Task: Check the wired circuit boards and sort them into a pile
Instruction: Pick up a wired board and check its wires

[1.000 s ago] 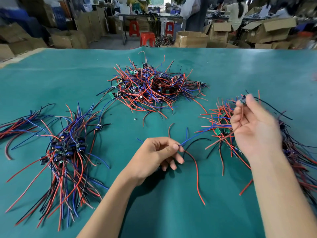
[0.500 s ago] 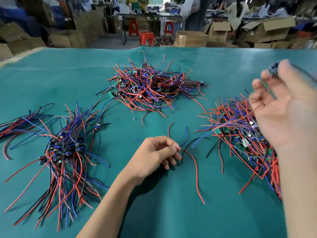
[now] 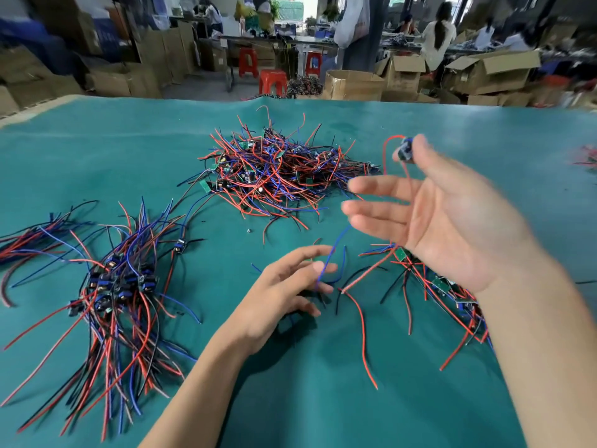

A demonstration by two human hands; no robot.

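My right hand (image 3: 452, 221) is raised over the table with its palm towards me. Thumb and forefinger pinch a small dark wired circuit board (image 3: 403, 151), and the other fingers are spread and blurred. The board's red wire loops beside it, and its blue wire (image 3: 336, 247) hangs down across the fingertips of my left hand (image 3: 281, 292). That hand hovers low over the green mat (image 3: 290, 399), fingers apart and gripping nothing. A combed pile of boards (image 3: 113, 286) lies at the left. A tangled pile (image 3: 284, 169) sits at the far centre, and another pile (image 3: 445, 286) lies under my right wrist.
A further bundle of wires (image 3: 26, 247) lies at the far left edge. Loose red and black wires (image 3: 361, 331) trail on the mat between my hands. Cardboard boxes (image 3: 352, 85), red stools (image 3: 273, 80) and seated people are beyond the table's far edge.
My right hand lifted the board out of the right pile, then swung left towards the centre. My left hand, which pinched the wire ends, has spread its fingers.
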